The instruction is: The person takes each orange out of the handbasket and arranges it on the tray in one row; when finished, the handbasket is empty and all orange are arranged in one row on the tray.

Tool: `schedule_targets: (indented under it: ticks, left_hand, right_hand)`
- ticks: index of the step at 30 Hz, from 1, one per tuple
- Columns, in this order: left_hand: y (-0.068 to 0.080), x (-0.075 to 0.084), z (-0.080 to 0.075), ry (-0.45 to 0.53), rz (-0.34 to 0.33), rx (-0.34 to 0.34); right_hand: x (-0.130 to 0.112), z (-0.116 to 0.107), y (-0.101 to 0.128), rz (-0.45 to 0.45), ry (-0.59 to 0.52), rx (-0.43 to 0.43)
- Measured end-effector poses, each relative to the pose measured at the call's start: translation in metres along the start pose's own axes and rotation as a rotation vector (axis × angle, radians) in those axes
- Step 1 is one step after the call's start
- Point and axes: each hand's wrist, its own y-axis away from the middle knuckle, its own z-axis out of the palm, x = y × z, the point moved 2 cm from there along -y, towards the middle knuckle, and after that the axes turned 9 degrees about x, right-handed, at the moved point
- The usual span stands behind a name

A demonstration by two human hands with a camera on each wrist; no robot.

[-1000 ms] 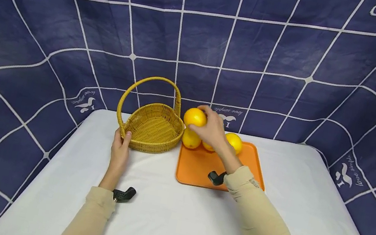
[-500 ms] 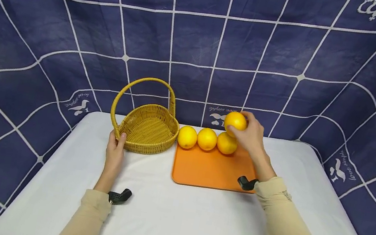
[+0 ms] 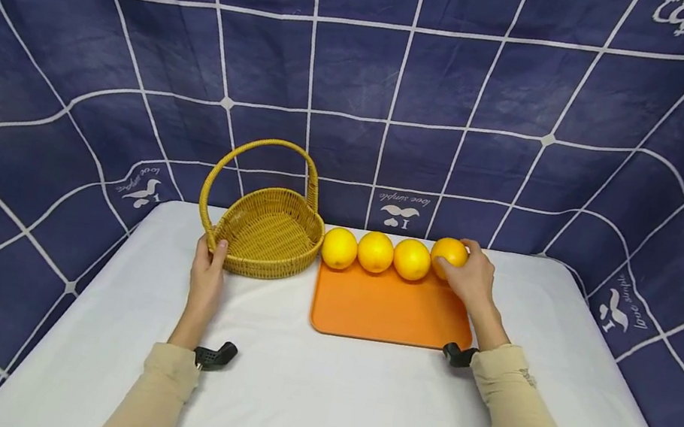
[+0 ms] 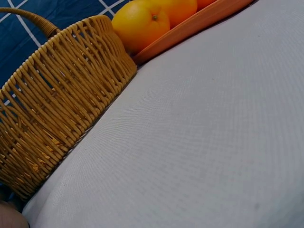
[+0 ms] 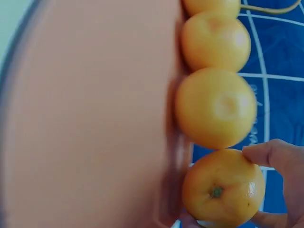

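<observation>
My right hand (image 3: pixel 475 277) holds an orange (image 3: pixel 448 257) at the back right corner of the orange tray (image 3: pixel 393 316). Fingers and thumb curl around this fruit, whose stem end shows in the right wrist view. Beside it, three more oranges (image 3: pixel 375 252) stand in a row along the tray's back edge. Whether the held orange rests on the tray, I cannot tell. On the left, my left hand (image 3: pixel 206 289) grips the near left rim of a wicker basket (image 3: pixel 266 269), thumb on the rim by the handle's foot. No fruit lies in the basket.
A white cloth (image 3: pixel 309 399) covers the table under the tray and basket. Behind and on both sides hangs a dark blue curtain (image 3: pixel 367 73) with white lines. The basket's tall arched handle (image 3: pixel 272 142) rises over it, and its right side stands close to the tray.
My right hand has carried the orange from above the left end of the row, rightwards and down to the row's right end. The left hand stays on the basket.
</observation>
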Motion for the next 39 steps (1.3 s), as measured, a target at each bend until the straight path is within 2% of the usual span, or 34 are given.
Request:
schedule_targets:
  ticks: [7, 9, 15, 19, 23, 26, 33, 39]
  left_hand:
    - [-0.018, -0.040, 0.004, -0.016, 0.016, 0.029]
    - [-0.020, -0.045, 0.005, -0.023, 0.031, 0.036]
    - [-0.021, -0.042, 0.005, -0.009, 0.012, 0.025]
    - [-0.012, -0.023, 0.005, 0.011, -0.011, 0.005]
    - [-0.004, -0.007, 0.003, -0.001, 0.001, 0.004]
    - [-0.006, -0.010, 0.003, -0.006, 0.005, 0.006]
    - [-0.020, -0.041, 0.008, -0.019, 0.015, 0.031]
    - [-0.020, -0.045, 0.006, -0.040, 0.025, 0.053]
  right_hand:
    - [0.009, 0.013, 0.006, -0.016, 0.030, 0.007]
    - [0.009, 0.013, 0.006, -0.018, 0.038, 0.003]
    - [0.009, 0.010, 0.008, 0.019, 0.036, -0.045]
    - [0.012, 0.004, 0.009, 0.045, 0.023, -0.074]
    - [0.015, 0.000, 0.012, 0.054, 0.008, -0.092]
    - [0.018, -0.005, 0.015, 0.037, 0.008, -0.066]
    - [0.019, -0.025, 0.030, -0.048, 0.017, -0.003]
    - [0.022, -0.038, 0.049, -0.128, -0.022, 0.027]
